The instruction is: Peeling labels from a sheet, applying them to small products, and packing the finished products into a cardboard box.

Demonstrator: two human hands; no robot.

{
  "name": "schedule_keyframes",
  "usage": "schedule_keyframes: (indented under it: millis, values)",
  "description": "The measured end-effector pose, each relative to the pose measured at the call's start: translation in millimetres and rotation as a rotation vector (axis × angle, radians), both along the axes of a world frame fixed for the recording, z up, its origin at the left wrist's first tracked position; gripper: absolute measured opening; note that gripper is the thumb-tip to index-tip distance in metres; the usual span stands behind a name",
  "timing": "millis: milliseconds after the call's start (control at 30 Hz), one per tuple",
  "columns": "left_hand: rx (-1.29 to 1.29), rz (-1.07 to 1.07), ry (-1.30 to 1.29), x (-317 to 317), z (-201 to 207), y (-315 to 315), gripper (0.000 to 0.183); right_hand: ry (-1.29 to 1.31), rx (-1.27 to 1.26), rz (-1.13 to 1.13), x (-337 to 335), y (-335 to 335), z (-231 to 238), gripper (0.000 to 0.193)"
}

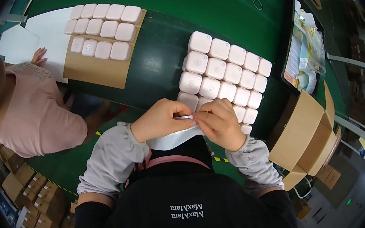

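Torso: black top (172, 188) with short sleeves and two lines of pale lettering (187, 210). Front: narrow pink band (176, 159). Forearms: loose light-grey sleeve covers (111, 159), gathered at the wrists; dark specks mark the right cover (254, 162). Hands (163, 118): bare.

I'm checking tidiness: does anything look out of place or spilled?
Nothing looks spilled. The untidiest spot is the black tray at right, heaped with jumbled sheets and clear plastic; the pale pink boxes stand in rows.
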State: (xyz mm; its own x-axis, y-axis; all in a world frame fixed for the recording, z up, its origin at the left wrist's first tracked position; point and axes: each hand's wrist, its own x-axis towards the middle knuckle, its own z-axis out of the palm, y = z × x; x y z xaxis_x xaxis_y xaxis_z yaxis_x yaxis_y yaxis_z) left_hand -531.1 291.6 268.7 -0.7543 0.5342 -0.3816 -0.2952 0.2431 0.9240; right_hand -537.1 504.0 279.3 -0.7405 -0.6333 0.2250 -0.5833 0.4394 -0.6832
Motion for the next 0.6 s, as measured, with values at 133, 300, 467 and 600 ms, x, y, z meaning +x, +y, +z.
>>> schedule_keyframes:
  millis: [133, 300, 467, 600]
  values:
    - [0.101, 0.037, -0.119, 3.4, -3.1, -1.7, 0.018, -0.012, -0.031, -0.035, 2.7, -1.0, -2.7, 0.019]
    - [0.033, 0.063, -0.088, 8.5, -9.9, -1.3, 0.022, -0.243, -0.087, -0.252, -4.9, 15.1, -16.5, 0.009]
    - [0.011, -0.025, -0.065, 9.2, -12.5, -2.4, 0.024, -0.343, 0.042, -0.383, -39.2, 51.2, -59.0, 0.004]
    - [-0.010, -0.062, -0.034, 11.6, -15.7, -2.8, 0.024, -0.180, 0.186, -0.336, -47.7, 44.8, -62.1, 0.004]
